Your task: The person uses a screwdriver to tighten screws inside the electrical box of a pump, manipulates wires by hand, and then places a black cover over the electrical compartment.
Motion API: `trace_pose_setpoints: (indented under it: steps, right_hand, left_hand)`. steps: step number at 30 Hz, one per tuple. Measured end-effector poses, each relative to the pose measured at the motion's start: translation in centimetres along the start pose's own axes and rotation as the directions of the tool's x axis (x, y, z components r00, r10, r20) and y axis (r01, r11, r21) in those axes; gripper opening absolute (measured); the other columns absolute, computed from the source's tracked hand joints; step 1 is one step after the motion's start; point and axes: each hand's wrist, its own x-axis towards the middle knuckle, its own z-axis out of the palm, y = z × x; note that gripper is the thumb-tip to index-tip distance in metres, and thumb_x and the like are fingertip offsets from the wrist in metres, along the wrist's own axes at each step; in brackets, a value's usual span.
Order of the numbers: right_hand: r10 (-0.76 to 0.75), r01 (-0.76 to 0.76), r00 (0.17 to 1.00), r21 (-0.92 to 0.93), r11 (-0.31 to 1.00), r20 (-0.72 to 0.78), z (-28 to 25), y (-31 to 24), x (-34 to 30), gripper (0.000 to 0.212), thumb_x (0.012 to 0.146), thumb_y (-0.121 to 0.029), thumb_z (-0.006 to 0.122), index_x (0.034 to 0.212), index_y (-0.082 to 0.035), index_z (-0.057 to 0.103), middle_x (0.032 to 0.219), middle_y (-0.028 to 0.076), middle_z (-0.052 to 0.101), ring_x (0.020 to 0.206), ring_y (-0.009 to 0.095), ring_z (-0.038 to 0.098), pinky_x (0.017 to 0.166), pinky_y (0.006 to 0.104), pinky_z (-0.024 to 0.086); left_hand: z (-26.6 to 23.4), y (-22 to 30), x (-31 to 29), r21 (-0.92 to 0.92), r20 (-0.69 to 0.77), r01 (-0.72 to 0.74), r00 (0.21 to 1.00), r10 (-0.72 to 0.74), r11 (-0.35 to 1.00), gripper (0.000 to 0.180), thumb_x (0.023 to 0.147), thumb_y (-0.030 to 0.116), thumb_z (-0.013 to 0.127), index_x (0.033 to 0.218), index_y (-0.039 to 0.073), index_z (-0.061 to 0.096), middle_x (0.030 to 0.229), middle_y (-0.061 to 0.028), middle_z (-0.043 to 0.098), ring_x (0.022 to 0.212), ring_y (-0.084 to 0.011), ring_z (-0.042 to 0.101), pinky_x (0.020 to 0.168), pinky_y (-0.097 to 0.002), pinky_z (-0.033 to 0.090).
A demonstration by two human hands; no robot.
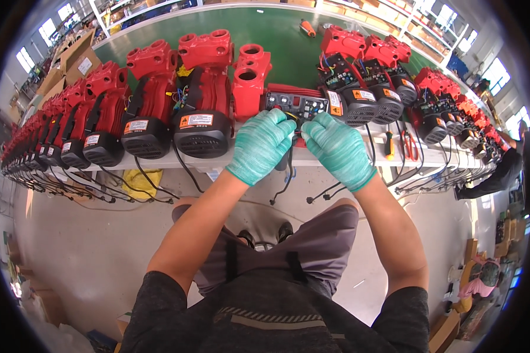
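In the head view, at the middle of the white-edged bench [305, 157], a red electric pump [251, 97] lying with its long axis from left to right, bare cast end to the left, finned motor to the right. On its near side, an open black terminal box [297, 103], straight ahead of the fingers and just at their tips. Left hand [262, 144], in a green knitted glove, with fingers curled in at the near edge of the box; right hand [338, 147], gloved likewise, with fingers curled just beside, toward the motor end. Cannot tell whether grasping a small part or only pressing, the tips being hidden. Both hands about equally near to the box, the left one closer to the cast end. To the right, an orange screwdriver [389, 145] and red-handled pliers [410, 146]; to the left, a row of similar pumps [203, 112].
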Motion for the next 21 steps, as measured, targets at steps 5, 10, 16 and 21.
trace_pose_setpoints:
  steps: [5, 10, 16, 21]
  right_hand:
    - [0.216, -0.211, 0.976, 0.312, 0.926, 0.018, 0.7, -0.9, 0.2, 0.010, 0.090, -0.012, 0.070, 0.096, -0.004, 0.068, 0.081, 0.013, 0.069, 0.069, 0.031, 0.069, 0.063, 0.0425, 0.056]
    - [0.644, -0.583, 0.745, 0.639, 0.502, 0.174, 2.5, -2.5, -0.1, 0.014, 0.095, -0.011, 0.066, 0.104, 0.000, 0.068, 0.067, 0.014, 0.065, 0.060, 0.022, 0.065, 0.060, 0.0388, 0.054]
    - [0.489, -0.413, 0.869, 0.435, 0.800, -0.074, 0.5, -1.9, -1.9, 0.020, 0.093, -0.009, 0.067, 0.113, -0.005, 0.069, 0.082, 0.013, 0.068, 0.064, 0.025, 0.067, 0.060, 0.0371, 0.056]
    - [0.019, -0.018, 1.000, -0.049, 0.999, 0.014, 0.0, -0.5, -0.3, 0.020, 0.088, -0.013, 0.071, 0.107, -0.008, 0.068, 0.094, 0.010, 0.063, 0.082, 0.029, 0.070, 0.064, 0.0426, 0.057]
  left_hand:
    - [-0.2, 0.2, 0.2, 0.049, 0.029, -0.022, 0.999, 0.021, 0.999, 0.021, 0.079, 0.012, 0.076, 0.099, 0.011, 0.075, 0.096, -0.0049, 0.065, 0.088, -0.0290, 0.067, 0.076, -0.0418, 0.057]
    - [0.0, 0.3, 0.4, 0.118, 0.061, -0.056, 0.997, 0.049, 0.991, 0.022, 0.078, 0.013, 0.077, 0.100, 0.011, 0.076, 0.097, -0.0051, 0.065, 0.087, -0.0295, 0.067, 0.076, -0.0431, 0.056]
    - [-0.1, 0.1, 0.4, -0.003, 0.027, -0.038, 0.999, 0.038, 0.999, 0.022, 0.078, 0.013, 0.077, 0.100, 0.011, 0.075, 0.098, -0.0051, 0.065, 0.088, -0.0292, 0.067, 0.077, -0.0426, 0.056]
    - [-0.3, -0.2, 0.4, 0.012, 0.052, -0.043, 0.998, 0.042, 0.999, 0.020, 0.079, 0.012, 0.076, 0.099, 0.011, 0.075, 0.096, -0.0052, 0.064, 0.088, -0.0289, 0.066, 0.076, -0.0426, 0.056]
